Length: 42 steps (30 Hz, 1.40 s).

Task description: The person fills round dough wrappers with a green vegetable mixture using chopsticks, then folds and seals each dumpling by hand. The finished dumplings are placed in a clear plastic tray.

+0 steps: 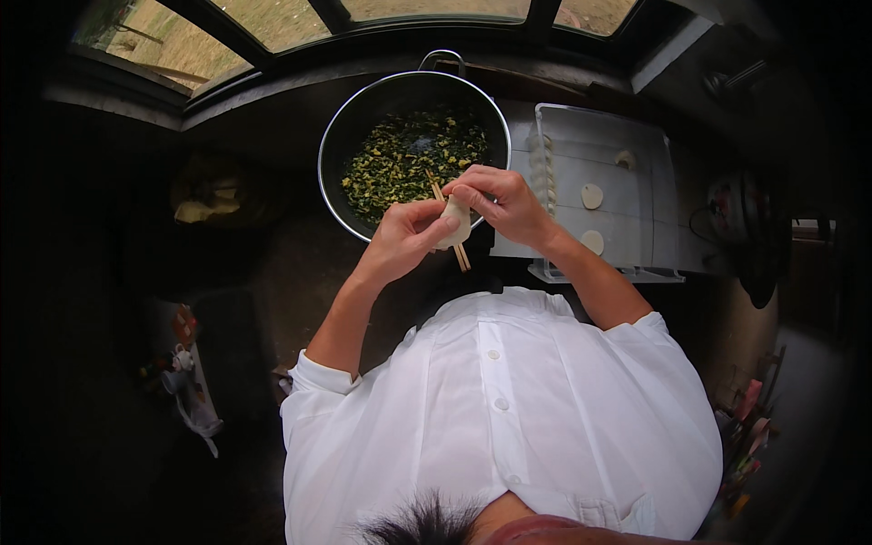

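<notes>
Over the near rim of a large metal pot (327,178), my left hand (407,238) holds a pale dumpling wrapper (458,225) with its thumb across it. My right hand (501,201) pinches the wrapper's upper edge between thumb and fingers. What lies inside the wrapper is hidden. Chopped greens with yellow bits (395,160) cover the pot's bottom. A pair of wooden chopsticks (462,257) passes behind the wrapper, the upper ends reaching into the pot. To the right, a clear plastic tray (671,197) bears loose dough rounds (592,196) and a row of shaped dumplings (549,174) along its left side.
A small curved dough piece (625,160) lies at the tray's upper right. Windows (436,10) run behind the pot, whose loop handle (443,58) faces them. A dark appliance (739,211) stands right of the tray. A yellowish bag or cloth (208,204) is at the left, in shadow.
</notes>
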Tool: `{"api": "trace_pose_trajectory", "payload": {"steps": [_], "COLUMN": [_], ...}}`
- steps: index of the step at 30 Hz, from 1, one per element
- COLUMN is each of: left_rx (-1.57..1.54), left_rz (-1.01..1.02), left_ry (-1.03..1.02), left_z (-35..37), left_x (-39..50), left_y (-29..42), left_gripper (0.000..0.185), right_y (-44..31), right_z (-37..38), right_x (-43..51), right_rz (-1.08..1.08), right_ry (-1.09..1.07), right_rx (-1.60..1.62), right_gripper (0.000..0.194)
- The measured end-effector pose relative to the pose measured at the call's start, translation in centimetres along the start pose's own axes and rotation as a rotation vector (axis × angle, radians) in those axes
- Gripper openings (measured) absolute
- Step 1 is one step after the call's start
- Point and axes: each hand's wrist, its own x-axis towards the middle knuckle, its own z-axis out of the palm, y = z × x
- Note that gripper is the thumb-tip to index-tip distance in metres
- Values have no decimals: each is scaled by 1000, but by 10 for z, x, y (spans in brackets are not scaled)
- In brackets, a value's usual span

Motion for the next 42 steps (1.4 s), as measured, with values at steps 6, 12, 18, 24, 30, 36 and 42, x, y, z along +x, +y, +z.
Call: {"api": "trace_pose_trajectory", "payload": {"steps": [6,12,18,24,30,36,42], "left_rx": [30,50,88,24,-28,-62,-74], "left_rz": [-53,-60,-58,-142,-112,-102,-33], "left_ry": [-6,-38,-80,-47,-24,-3,62], "left_z": [17,35,60,85,106,124,142], "left_x": [6,20,34,45,55,60,63], "left_y": [9,12,17,20,17,17,13], "left_gripper": [32,32,33,30,32,32,30], "right_y": [-5,-7,-6,-5,-2,0,1], "right_z": [-22,-44,-62,-83,-96,-110,-118], "right_x": [-10,-25,-44,-66,-77,-90,-98], "right_rz": [-79,66,-35,13,87,22,151], "right_ry": [-94,-16,38,74,183,118,160], "right_rx": [-165,-48,-156,-228,-105,-298,-109], "right_gripper": [14,11,14,14,15,17,16]}}
